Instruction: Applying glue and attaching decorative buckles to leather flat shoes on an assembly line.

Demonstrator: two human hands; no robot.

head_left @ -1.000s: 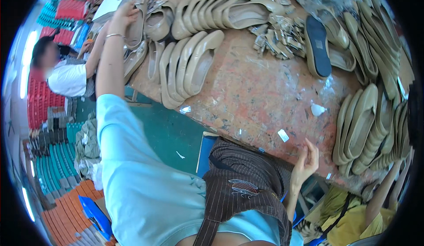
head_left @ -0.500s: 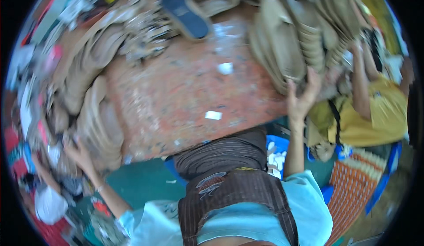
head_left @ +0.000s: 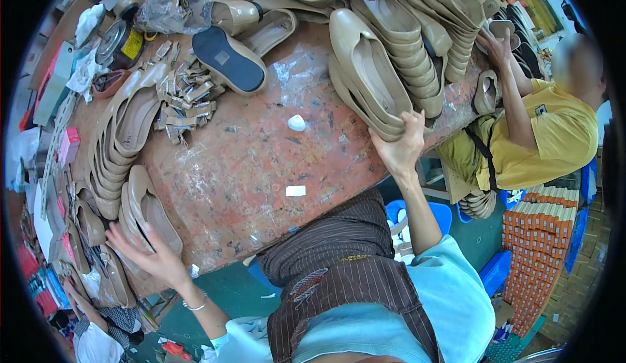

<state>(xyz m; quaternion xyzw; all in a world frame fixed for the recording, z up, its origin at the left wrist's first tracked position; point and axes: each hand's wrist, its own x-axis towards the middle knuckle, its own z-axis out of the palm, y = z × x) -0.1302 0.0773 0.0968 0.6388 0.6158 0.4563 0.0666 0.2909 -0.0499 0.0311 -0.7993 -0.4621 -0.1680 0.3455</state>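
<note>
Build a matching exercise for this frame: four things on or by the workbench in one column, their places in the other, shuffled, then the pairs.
Things
1. left hand
2. right hand
3. dark-soled shoe
4. small white block

Places
A. sole up, near the far middle of the workbench
B. on the beige shoes at the near left edge
C. alone on bare bench top, mid-bench
D. against the stack of beige shoes at the right

Pairs: 1-B, 2-D, 3-A, 4-C

My right hand (head_left: 399, 149) moved from the bench's (head_left: 261, 161) near edge up onto the beige shoe stack (head_left: 372, 82). My left hand (head_left: 153, 255) dropped from the far row to the near-left-corner shoes (head_left: 147, 210).
</note>
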